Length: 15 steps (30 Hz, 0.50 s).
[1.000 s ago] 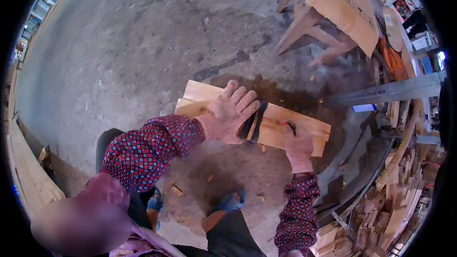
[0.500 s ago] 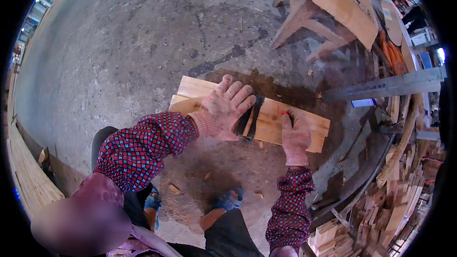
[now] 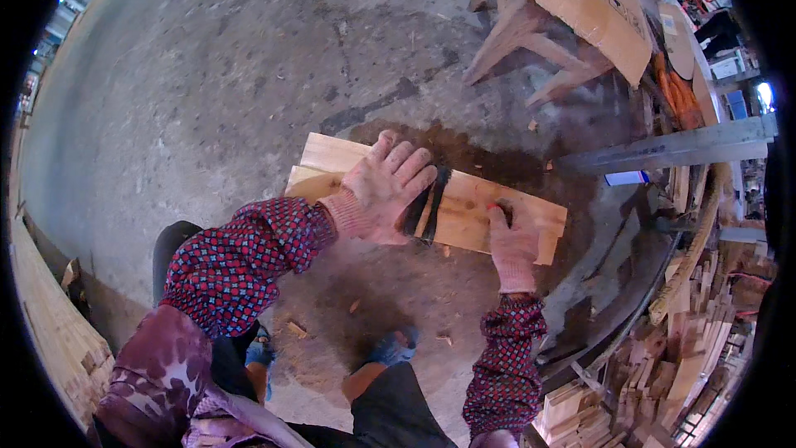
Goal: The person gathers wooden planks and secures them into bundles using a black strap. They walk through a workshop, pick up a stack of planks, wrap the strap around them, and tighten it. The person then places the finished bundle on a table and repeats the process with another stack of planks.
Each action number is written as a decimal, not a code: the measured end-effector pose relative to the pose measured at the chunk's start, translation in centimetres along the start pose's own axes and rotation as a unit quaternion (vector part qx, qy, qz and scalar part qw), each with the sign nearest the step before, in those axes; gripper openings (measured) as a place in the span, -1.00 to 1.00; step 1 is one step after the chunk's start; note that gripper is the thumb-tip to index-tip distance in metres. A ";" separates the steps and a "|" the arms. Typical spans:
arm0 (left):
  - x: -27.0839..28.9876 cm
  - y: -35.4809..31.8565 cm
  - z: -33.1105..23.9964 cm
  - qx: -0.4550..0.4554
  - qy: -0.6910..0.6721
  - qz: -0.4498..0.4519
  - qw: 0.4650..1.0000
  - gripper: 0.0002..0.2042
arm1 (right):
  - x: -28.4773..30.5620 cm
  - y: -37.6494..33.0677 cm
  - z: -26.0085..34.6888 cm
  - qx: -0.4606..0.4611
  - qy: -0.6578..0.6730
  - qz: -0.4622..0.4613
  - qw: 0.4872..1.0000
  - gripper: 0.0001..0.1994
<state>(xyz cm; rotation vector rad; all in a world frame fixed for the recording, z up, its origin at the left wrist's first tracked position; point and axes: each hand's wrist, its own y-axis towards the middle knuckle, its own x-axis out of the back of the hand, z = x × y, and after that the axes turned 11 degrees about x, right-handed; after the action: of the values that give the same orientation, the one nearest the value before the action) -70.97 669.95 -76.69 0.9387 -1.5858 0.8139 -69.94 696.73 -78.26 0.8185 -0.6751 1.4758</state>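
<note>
Gloved left hand [image 3: 388, 185] spread flat, pressing dark square tool [image 3: 429, 203] onto wooden plank [image 3: 464, 207], frame centre; gloved right hand [image 3: 514, 245] gripping red pencil [image 3: 498, 208] on plank

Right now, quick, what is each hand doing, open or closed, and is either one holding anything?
Left hand: open, fingers spread, pressed flat on the wooden plank beside a dark tool.
Right hand: curled on the plank; whether it grips anything cannot be told.

A brown cardboard sheet [image 3: 593, 4] with dark print rests on wooden trestles [image 3: 531, 41], upper right
</note>
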 end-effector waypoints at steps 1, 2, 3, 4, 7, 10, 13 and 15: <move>0.1 0.0 -0.1 -0.002 -0.001 -0.004 1.000 0.03 | 0.0 0.2 -0.7 -0.023 0.061 -0.023 0.998 -0.78; 0.1 -0.1 -0.2 -0.002 -0.002 -0.004 1.000 0.03 | -0.1 0.2 -0.9 -0.047 0.123 -0.044 0.990 -0.77; 0.1 -0.1 -0.3 0.001 0.000 -0.003 1.000 0.02 | -0.2 0.2 -1.1 -0.072 0.184 -0.065 0.978 -0.76; 0.2 0.0 -0.3 0.003 0.001 -0.003 1.000 0.02 | -0.1 0.1 -1.3 -0.069 0.178 -0.068 0.979 -0.76; -0.2 -0.4 0.0 0.011 0.014 -0.002 1.000 0.00 | -0.2 1.2 0.7 -0.062 0.143 -0.068 0.986 -0.75; 0.0 0.0 -0.4 0.011 0.002 0.011 1.000 0.00 | -0.2 2.0 0.1 -0.056 0.048 -0.078 0.994 -0.73; 0.2 0.0 -0.2 0.014 0.005 0.024 1.000 0.00 | -0.6 2.5 0.4 -0.038 -0.020 -0.089 0.995 -0.73; 0.2 0.0 -0.2 0.011 0.009 0.023 1.000 0.00 | -0.4 2.7 0.8 -0.047 -0.051 -0.084 0.994 -0.72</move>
<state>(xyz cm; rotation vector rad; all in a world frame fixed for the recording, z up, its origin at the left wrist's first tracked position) -70.89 670.08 -76.47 0.9119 -1.5902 0.8712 -72.55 695.63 -77.95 0.8617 -0.7286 1.2492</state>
